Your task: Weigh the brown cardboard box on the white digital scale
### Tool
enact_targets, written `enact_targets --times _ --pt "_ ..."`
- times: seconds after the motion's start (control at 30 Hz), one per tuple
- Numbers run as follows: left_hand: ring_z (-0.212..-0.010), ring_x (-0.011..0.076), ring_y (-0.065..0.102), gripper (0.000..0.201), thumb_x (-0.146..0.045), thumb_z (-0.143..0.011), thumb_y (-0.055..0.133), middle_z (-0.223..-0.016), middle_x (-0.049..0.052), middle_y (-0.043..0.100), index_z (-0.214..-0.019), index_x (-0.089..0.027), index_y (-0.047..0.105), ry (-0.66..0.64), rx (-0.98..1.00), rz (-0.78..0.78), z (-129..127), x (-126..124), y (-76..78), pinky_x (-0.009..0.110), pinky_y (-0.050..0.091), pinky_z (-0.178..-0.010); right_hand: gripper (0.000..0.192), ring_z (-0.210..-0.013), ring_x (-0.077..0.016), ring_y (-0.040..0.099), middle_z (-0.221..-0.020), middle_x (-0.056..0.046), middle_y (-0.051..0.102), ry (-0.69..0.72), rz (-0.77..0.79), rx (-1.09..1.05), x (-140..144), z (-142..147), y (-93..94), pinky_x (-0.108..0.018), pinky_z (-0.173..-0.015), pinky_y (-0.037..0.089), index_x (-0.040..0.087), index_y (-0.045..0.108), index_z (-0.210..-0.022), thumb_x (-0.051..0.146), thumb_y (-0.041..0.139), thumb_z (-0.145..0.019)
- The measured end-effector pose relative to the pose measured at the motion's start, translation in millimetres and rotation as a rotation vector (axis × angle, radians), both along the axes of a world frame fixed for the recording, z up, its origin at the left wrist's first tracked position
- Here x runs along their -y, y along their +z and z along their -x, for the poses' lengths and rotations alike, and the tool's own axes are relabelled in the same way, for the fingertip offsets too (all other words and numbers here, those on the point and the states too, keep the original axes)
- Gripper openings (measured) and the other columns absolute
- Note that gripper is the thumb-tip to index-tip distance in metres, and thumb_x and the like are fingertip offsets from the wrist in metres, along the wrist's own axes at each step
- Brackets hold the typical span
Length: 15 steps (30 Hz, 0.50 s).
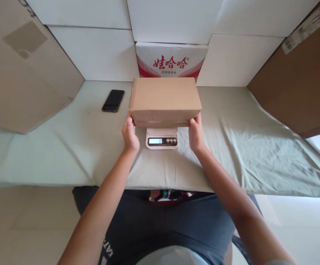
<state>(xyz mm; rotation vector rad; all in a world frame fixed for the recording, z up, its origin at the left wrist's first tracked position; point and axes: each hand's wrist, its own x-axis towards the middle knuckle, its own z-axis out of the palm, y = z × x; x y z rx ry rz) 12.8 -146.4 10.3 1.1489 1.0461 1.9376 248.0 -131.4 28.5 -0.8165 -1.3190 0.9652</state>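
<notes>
A closed brown cardboard box [164, 99] sits over a small white digital scale [161, 139], hiding most of the scale's platform. The scale's lit display reads 0. My left hand [129, 134] grips the box's near left corner. My right hand [196, 133] grips the near right corner. Whether the box rests on the scale or hovers just above it cannot be told.
A black phone [113, 100] lies on the grey-green cloth-covered table [66, 147], left of the box. White boxes and a red-and-white printed carton [171, 62] line the back. Large brown cardboard pieces stand at the left [21, 73] and the right [300, 81].
</notes>
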Motion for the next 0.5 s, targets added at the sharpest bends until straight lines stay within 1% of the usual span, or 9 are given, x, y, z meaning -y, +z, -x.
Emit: enact_targets --times 0.07,0.2,0.33,0.43,0.5 --pt "-0.145 0.0312 0.063 0.081 -0.087 -0.089 0.054 -0.141 0.013 0.074 -0.135 -0.024 0.076 0.013 0.012 0.015 -0.9 -1.5 0.6 0.040 0.048 -0.122 0.067 -0.164 -0.0322 0.039 -0.164 0.003 0.055 0.001 0.012 -0.008 1.2 0.9 -0.8 -0.058 -0.140 0.033 0.046 0.048 -0.153 0.071 0.055 -0.092" --pt "-0.143 0.0314 0.064 0.082 -0.088 -0.088 0.054 -0.140 0.014 0.074 -0.133 -0.023 0.077 0.028 0.027 0.016 -1.5 -0.9 1.3 0.039 0.050 -0.120 0.065 -0.166 -0.0313 0.036 -0.164 0.002 0.055 0.001 0.012 -0.004 4.4 1.2 -4.1 -0.057 -0.138 0.035 0.045 0.048 -0.153 0.068 0.054 -0.093" --pt "-0.139 0.0320 0.066 0.086 -0.089 -0.088 0.053 -0.135 0.015 0.075 -0.135 -0.021 0.076 0.054 0.025 0.041 -1.5 2.4 -3.2 0.041 0.051 -0.117 0.064 -0.165 -0.0310 0.037 -0.163 0.001 0.056 -0.004 0.013 0.007 4.4 0.5 -7.8 -0.056 -0.135 0.039 0.045 0.046 -0.154 0.066 0.055 -0.094" --pt "-0.137 0.0324 0.067 0.085 -0.089 -0.090 0.050 -0.131 0.016 0.077 -0.135 -0.021 0.076 0.053 0.012 0.050 -1.9 4.5 -5.1 0.042 0.051 -0.116 0.065 -0.164 -0.0321 0.038 -0.164 0.001 0.056 -0.006 0.017 -0.040 3.3 0.1 -9.7 -0.056 -0.135 0.040 0.044 0.049 -0.153 0.063 0.059 -0.091" --pt "-0.136 0.0327 0.068 0.084 -0.088 -0.090 0.051 -0.130 0.016 0.077 -0.133 -0.020 0.077 0.053 0.012 0.045 -2.2 5.2 -5.1 0.042 0.051 -0.115 0.066 -0.165 -0.0323 0.037 -0.164 0.001 0.056 -0.010 0.020 -0.046 3.2 0.3 -10.3 -0.057 -0.135 0.040 0.044 0.049 -0.153 0.063 0.059 -0.091"
